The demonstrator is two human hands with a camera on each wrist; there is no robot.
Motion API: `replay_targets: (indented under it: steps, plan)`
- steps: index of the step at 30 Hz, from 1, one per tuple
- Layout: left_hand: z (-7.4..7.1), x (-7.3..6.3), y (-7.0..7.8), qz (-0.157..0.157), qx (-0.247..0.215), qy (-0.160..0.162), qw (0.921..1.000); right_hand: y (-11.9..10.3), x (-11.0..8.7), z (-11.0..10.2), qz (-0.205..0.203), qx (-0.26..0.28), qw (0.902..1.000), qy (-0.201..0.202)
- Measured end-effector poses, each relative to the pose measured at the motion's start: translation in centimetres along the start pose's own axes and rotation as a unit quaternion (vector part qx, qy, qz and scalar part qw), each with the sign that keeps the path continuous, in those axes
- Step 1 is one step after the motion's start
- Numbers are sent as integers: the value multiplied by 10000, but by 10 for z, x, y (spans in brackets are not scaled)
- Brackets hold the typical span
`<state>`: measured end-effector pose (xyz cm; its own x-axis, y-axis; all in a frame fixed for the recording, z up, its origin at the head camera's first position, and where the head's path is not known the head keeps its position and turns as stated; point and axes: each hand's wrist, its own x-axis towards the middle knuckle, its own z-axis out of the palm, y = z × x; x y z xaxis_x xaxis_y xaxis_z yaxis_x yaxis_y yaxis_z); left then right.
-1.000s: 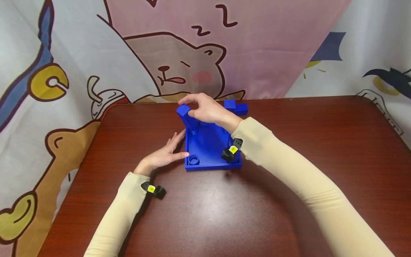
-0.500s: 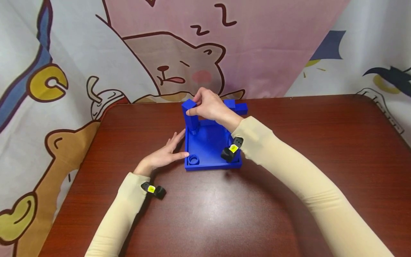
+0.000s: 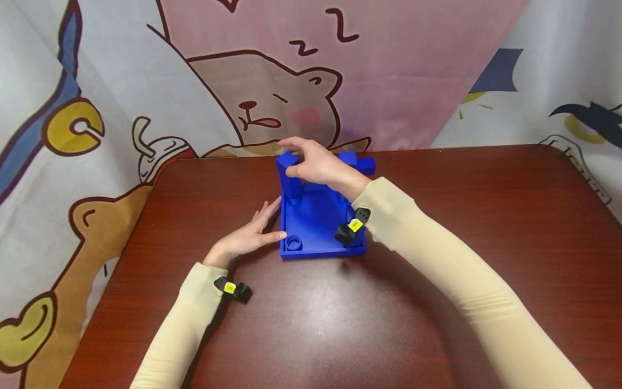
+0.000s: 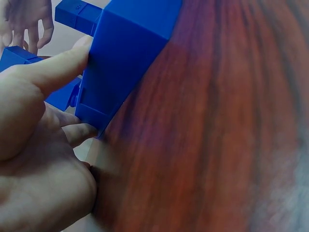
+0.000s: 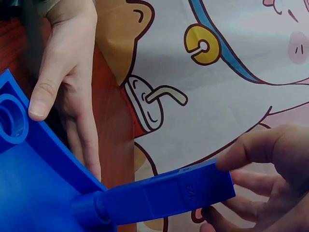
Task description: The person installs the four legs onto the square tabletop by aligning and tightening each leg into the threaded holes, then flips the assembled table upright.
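A blue square panel (image 3: 316,219) with a raised rim lies on the table, a ring-shaped socket (image 3: 293,243) at its near left corner. From its far left corner a blue square leg (image 3: 290,181) stands up, its lower end at a round socket. My right hand (image 3: 318,165) is at the leg's top: the thumb touches one face, the index finger reaches out past it, and the other fingers lie loosely behind. Along the panel's left edge my left hand (image 3: 248,235) rests with straight fingers, its thumb on the rim.
Another blue leg (image 3: 347,158) stands at the panel's far right, partly hidden by my right arm. Beside it is a further blue block (image 3: 366,166). A printed curtain (image 3: 408,75) hangs behind the brown table (image 3: 486,227).
The leg has gone from leaning left to nearly upright. My right fingers pinched its top half a second ago and have since loosened, the index finger extending. My left hand stays in place.
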<state>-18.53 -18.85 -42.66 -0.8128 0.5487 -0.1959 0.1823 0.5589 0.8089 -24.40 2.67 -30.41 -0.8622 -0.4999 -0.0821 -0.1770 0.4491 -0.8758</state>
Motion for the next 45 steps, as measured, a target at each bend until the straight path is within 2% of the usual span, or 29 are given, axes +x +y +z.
replay_targets:
  steps: [7,17,21,27,33,37,41,45]
  plan:
    - [0,0,-1,135,10,34,9999,2,0,-1,-258,14,9996,-136]
    - [-2,1,0,158,-45,20,9999,0,0,-1,-101,-30,9999,-80]
    - [-2,1,-1,105,-68,27,9999,-1,1,-1,60,-146,9997,181]
    - [-1,1,4,63,52,39,10000,-4,1,0,529,-580,9948,649]
    - [0,0,6,-53,2,12,10000,-4,2,1,691,-861,9911,745]
    - [1,2,-1,130,42,58,9999,-2,3,1,689,-956,9897,809]
    - [0,2,-4,173,-23,61,9998,0,2,0,599,-546,9946,648]
    - [1,2,-4,82,-75,18,9999,2,0,-2,171,-237,9993,218]
